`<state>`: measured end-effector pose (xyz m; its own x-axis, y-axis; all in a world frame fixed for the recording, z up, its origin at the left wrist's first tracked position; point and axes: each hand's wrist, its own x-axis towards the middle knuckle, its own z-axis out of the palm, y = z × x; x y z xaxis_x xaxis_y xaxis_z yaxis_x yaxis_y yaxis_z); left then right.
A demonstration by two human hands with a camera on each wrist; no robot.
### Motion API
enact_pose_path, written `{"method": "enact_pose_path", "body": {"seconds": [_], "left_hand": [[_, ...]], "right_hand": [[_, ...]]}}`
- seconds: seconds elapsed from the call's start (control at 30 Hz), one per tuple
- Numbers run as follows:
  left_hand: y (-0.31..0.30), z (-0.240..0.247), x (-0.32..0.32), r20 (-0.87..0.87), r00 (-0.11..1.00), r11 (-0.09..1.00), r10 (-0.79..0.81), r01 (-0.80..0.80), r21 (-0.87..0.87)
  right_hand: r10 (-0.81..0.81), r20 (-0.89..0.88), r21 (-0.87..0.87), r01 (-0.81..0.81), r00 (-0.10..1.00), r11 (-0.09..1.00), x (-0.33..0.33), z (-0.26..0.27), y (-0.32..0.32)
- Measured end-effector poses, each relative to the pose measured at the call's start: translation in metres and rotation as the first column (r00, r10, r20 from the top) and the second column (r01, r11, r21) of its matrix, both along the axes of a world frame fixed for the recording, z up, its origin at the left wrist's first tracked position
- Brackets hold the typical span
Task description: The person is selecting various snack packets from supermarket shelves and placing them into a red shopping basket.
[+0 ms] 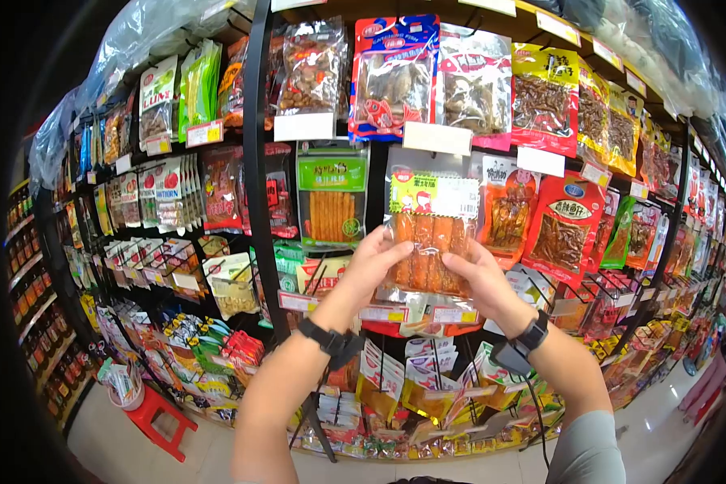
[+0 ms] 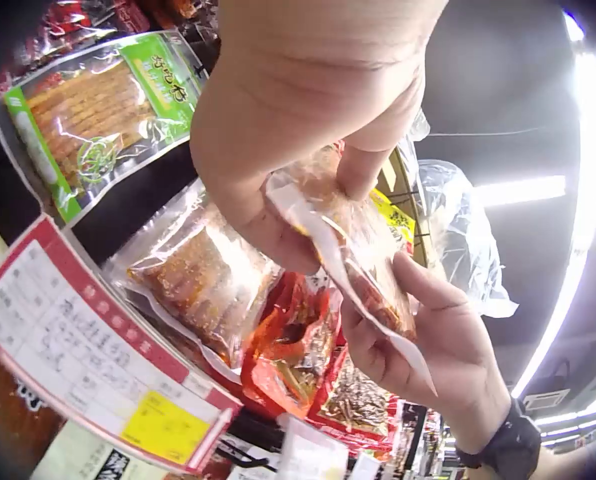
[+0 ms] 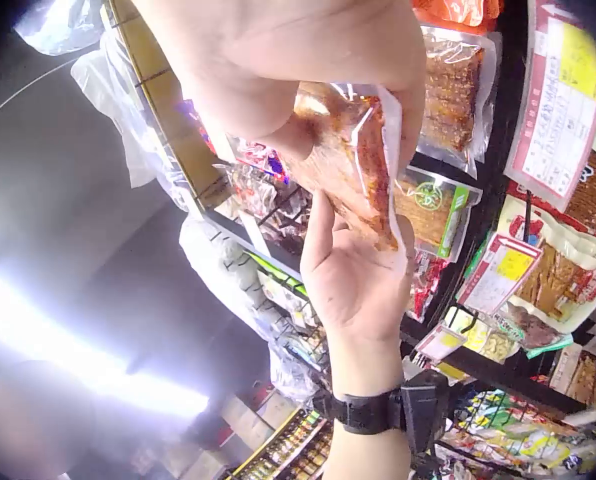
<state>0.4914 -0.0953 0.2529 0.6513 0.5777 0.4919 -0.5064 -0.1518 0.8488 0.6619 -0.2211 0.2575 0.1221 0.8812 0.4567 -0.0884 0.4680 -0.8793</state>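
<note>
Packet (image 1: 433, 242) of reddish-brown strips, held upright in front of the rack by both hands; its top carries a green and yellow printed panel (image 1: 433, 196). Left hand (image 1: 381, 263): grips the packet's lower left side, thumb on the front. Right hand (image 1: 482, 278): grips the lower right side in the same way. In the head view the other fingers are mostly hidden behind the packet; the wrist views show them partly, against its back. Whether the packet's top edge is free of the rack's hooks cannot be told.

Left of the packet hangs a green-topped pack (image 1: 332, 200) of yellowish sticks; to its right hang an orange pack (image 1: 506, 202), partly covered at its lower edge, and a red pack (image 1: 563, 226). Just above is a white tag (image 1: 437, 139), its face without legible print. Below are price labels (image 1: 456, 314), too small to read. A similar sealed pack (image 2: 203, 275), seen in the left wrist view, hangs behind the held packet, hidden by it in the head view.

Well below and left of the packet, a red stool (image 1: 161, 421) stands on the floor. Far to the right, a figure in pinkish trousers (image 1: 706, 389) is cut off by the dark lens rim. The upper part of the near hand is cropped in each wrist view
</note>
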Motion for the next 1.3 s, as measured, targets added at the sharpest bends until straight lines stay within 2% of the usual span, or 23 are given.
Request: {"method": "enact_pose_path", "body": {"seconds": [0.03, 0.07, 0.13, 0.23, 0.33, 0.4, 0.5, 0.6, 0.67, 0.7, 0.8, 0.87, 0.93, 0.97, 1.0, 1.07, 1.2, 1.27, 1.3], "left_hand": [[0.007, -0.001, 0.004, -0.010, 1.000, 1.000, 0.003, -0.003, 0.017], [0.018, -0.002, 0.008, -0.117, 0.988, 0.995, 0.099, -0.095, 0.039], [0.039, -0.010, 0.021, -0.206, 0.948, 0.970, 0.242, -0.231, 0.080], [0.032, -0.001, 0.021, -0.338, 0.878, 0.940, 0.341, -0.307, 0.149], [0.015, -0.007, 0.019, 0.013, 0.979, 0.968, 0.202, -0.202, 0.152], [-0.006, -0.003, 0.003, 0.033, 0.992, 0.984, 0.119, -0.123, 0.131], [-0.045, 0.006, -0.020, 0.073, 0.995, 0.984, 0.068, -0.080, 0.160], [-0.058, -0.006, -0.032, 0.134, 0.990, 0.993, -0.031, 0.015, 0.120], [-0.074, -0.019, -0.046, 0.117, 0.993, 0.986, 0.019, -0.038, 0.165], [-0.077, -0.033, -0.053, 0.106, 0.994, 0.987, -0.002, -0.014, 0.158], [-0.086, -0.073, -0.071, 0.095, 0.995, 0.990, -0.033, 0.020, 0.139], [-0.086, -0.108, -0.086, -0.110, 0.985, 0.973, 0.135, -0.111, 0.205], [-0.109, -0.109, -0.090, -0.077, 0.994, 0.991, 0.079, -0.070, 0.114], [-0.111, -0.120, -0.094, -0.166, 0.982, 0.994, 0.089, -0.078, 0.074], [-0.118, -0.123, -0.090, -0.125, 0.979, 0.984, 0.160, -0.148, 0.104], [-0.112, -0.143, -0.089, -0.202, 0.957, 0.967, 0.210, -0.172, 0.190], [-0.116, -0.142, -0.065, -0.243, 0.961, 0.991, 0.132, -0.133, 0.012], [-0.118, -0.148, -0.049, -0.260, 0.958, 0.992, 0.118, -0.128, -0.022], [-0.128, -0.144, -0.038, -0.234, 0.964, 0.990, 0.123, -0.137, -0.043]], "right_hand": [[0.005, -0.007, -0.030, -0.005, 1.000, 1.000, 0.001, 0.001, 0.003], [-0.016, -0.018, -0.045, 0.016, 1.000, 0.999, 0.003, 0.000, 0.010], [-0.060, -0.040, -0.059, 0.058, 0.997, 0.997, 0.012, -0.009, 0.032], [-0.125, 0.021, -0.002, 0.125, 0.992, 0.992, 0.028, -0.012, 0.045], [-0.116, 0.024, 0.079, 0.114, 0.993, 0.990, 0.020, -0.007, 0.025], [-0.067, 0.002, 0.100, 0.066, 0.998, 0.993, 0.011, -0.003, 0.003], [0.047, 0.065, 0.143, -0.056, 0.997, 0.988, -0.005, 0.003, -0.031], [0.113, 0.139, 0.126, -0.131, 0.984, 0.983, -0.017, 0.000, -0.054], [0.112, 0.154, 0.122, -0.132, 0.982, 0.984, -0.024, -0.016, -0.063], [0.145, 0.136, 0.118, -0.162, 0.980, 0.980, -0.030, -0.024, -0.067], [0.209, 0.246, 0.006, -0.217, 0.946, 0.976, -0.030, -0.059, -0.072], [0.291, 0.234, -0.082, -0.279, 0.928, 0.957, -0.027, -0.087, -0.068], [0.289, 0.224, -0.111, -0.270, 0.931, 0.956, -0.027, -0.105, -0.072], [0.310, 0.217, -0.121, -0.290, 0.926, 0.949, -0.024, -0.112, -0.071], [0.330, 0.206, -0.129, -0.309, 0.921, 0.942, -0.021, -0.118, -0.071], [0.337, 0.207, -0.147, -0.311, 0.919, 0.939, -0.014, -0.120, -0.070], [0.344, 0.238, -0.177, -0.307, 0.908, 0.935, 0.007, -0.127, -0.072], [0.343, 0.248, -0.166, -0.310, 0.906, 0.936, 0.021, -0.138, -0.072], [0.323, 0.333, -0.154, -0.287, 0.886, 0.946, 0.029, -0.134, -0.077]]}}
